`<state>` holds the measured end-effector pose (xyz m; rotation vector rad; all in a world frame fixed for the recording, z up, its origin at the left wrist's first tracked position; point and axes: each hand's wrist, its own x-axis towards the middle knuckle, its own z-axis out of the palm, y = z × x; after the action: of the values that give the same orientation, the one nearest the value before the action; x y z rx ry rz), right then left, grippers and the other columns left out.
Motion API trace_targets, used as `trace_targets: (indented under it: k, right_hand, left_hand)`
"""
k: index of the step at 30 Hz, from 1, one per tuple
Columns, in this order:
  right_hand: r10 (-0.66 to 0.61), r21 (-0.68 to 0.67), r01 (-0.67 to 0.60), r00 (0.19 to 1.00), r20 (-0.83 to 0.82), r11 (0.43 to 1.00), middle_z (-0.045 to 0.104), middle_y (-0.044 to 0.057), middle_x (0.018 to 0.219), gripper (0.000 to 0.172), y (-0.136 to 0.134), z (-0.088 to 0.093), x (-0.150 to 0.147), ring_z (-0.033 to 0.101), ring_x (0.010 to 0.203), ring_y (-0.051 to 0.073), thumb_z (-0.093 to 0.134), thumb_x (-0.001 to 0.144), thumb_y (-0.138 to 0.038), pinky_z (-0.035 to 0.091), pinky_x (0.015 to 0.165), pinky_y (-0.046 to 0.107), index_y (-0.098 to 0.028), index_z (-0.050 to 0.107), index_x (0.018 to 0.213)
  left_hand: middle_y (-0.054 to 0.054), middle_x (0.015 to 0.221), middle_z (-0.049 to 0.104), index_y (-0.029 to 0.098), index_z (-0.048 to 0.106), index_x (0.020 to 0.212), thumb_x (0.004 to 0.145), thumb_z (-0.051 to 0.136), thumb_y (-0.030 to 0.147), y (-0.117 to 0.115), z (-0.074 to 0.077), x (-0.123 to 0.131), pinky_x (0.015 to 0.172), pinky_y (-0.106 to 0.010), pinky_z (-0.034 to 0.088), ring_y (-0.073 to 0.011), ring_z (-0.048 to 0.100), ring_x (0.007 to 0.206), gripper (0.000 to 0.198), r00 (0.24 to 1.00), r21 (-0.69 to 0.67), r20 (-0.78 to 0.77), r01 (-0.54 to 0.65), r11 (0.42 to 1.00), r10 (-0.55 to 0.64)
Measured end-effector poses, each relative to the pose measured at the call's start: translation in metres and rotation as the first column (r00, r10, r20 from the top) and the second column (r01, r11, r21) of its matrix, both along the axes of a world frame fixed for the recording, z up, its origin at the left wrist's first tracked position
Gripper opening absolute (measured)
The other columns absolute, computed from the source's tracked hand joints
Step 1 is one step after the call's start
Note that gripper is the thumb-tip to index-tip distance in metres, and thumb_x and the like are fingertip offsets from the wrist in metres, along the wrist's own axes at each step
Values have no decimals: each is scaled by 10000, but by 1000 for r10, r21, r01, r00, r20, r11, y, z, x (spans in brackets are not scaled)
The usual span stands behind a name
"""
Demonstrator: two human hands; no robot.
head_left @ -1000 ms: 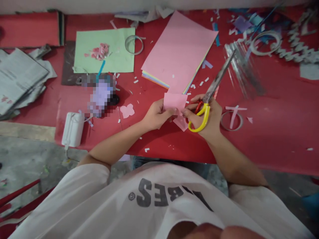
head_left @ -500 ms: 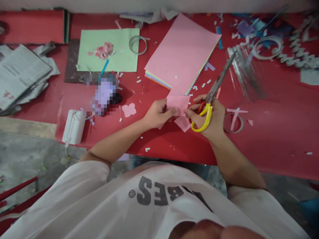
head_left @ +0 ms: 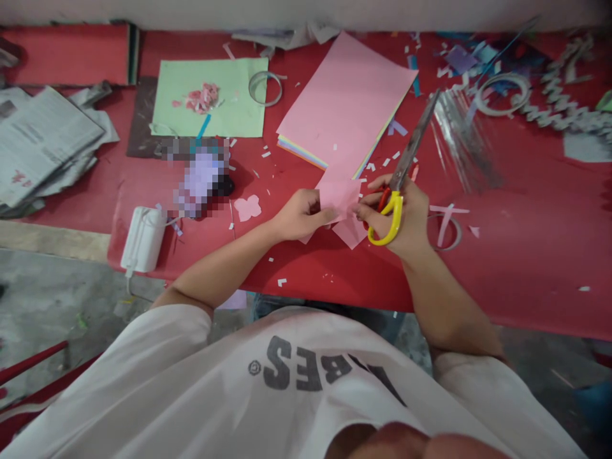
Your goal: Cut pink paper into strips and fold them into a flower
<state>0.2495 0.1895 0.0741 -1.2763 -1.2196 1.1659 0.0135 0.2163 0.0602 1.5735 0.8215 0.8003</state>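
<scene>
Your left hand point(head_left: 301, 215) pinches the thin pink paper piece point(head_left: 340, 197), held just above the red-covered table point(head_left: 535, 261). Your right hand point(head_left: 400, 213) closes on the scissors point(head_left: 394, 207): yellow plastic loops, long steel blades angled away from the paper. The hands stay just apart, either side of the sheet. A flat stack of coloured paper sheets point(head_left: 347, 105) lies beyond

Red-covered desk point(head_left: 502, 268) against a pale wall point(head_left: 306, 13); grey concrete floor point(head_left: 62, 306) below its near edge, red rails point(head_left: 29, 363) at lower left.
</scene>
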Motion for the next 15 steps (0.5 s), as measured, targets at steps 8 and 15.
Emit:
trace_targets:
  k: [8, 15]
  right_hand:
    - [16, -26, -19, 993, -121, 999, 791, -52, 732, 489, 4, -1, 3, 723, 544, 195, 1031, 701, -246, 647, 560, 351, -291, 691, 1049]
    - [-48, -58, 40, 990, -136, 997, 813, -43, 739, 468, 12, -4, 9, 748, 544, 198, 987, 700, -226, 648, 541, 322, -280, 683, 1051]
  left_hand:
    - [29, 591, 376, 219, 428, 588, 902, 660, 1007, 1, -7, 3, 511, -280, 290, -98, 338, 521, 879, 984, -92, 176, -20, 996, 36]
    - [-71, 654, 693, 223, 648, 584, 1099, 532, 817, 6, -3, 7, 739, -340, 608, -176, 675, 685, 794, 960, -54, 138, -239, 970, 244]
